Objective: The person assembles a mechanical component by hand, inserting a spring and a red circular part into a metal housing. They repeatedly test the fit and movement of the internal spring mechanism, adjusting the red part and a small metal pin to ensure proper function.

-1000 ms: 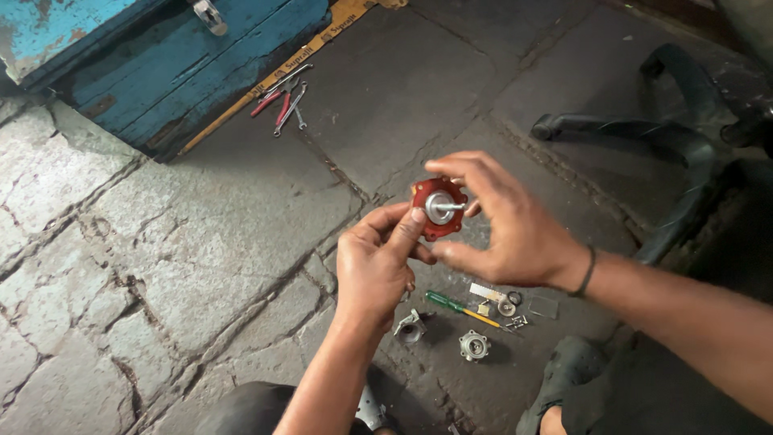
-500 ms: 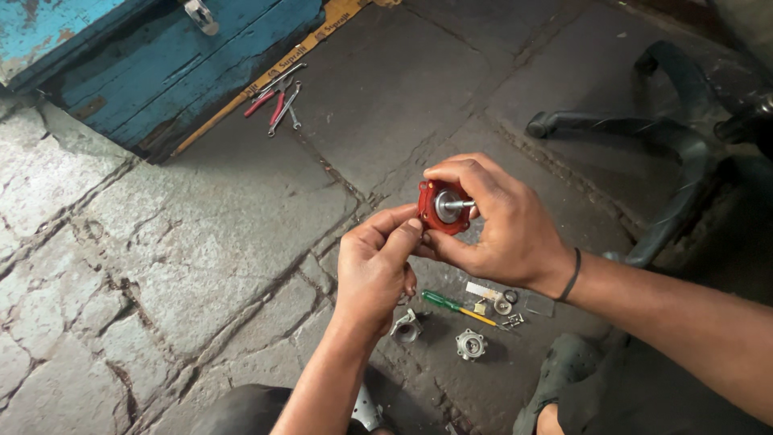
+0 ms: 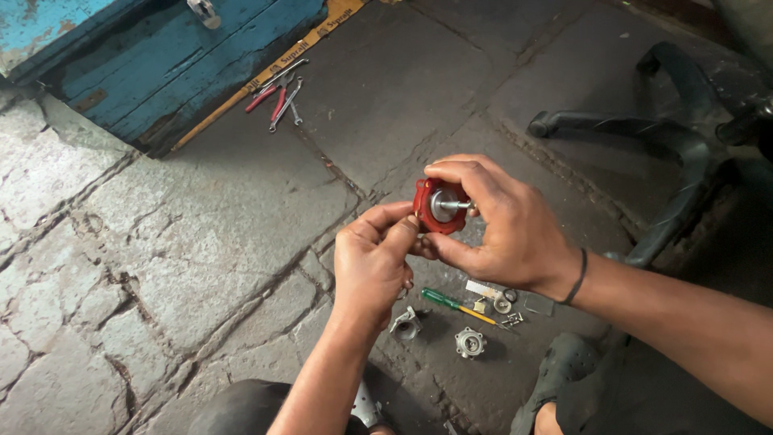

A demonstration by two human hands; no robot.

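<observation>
Both hands met over the stone floor [image 3: 201,242], sharing one small part. The right hand [image 3: 503,229] had its grip closed around a red round diaphragm [image 3: 427,208] with a metal disc and short shaft at its middle, thumb below and fingers curled over the top. The left hand [image 3: 370,266] pinched the diaphragm's left edge between thumb and fingertips, its grip closed on the same piece. The part was held in the air, well above the floor.

Just below the hands lay a green-handled screwdriver [image 3: 451,303], a small metal housing [image 3: 405,324], a round flanged metal piece [image 3: 470,343] and a few tiny fittings [image 3: 503,304]. Farther off, near a blue wooden box [image 3: 161,64], lay red-handled pliers [image 3: 270,97] beside a spanner [image 3: 288,103]. A black chair base [image 3: 644,137] stood at the right
</observation>
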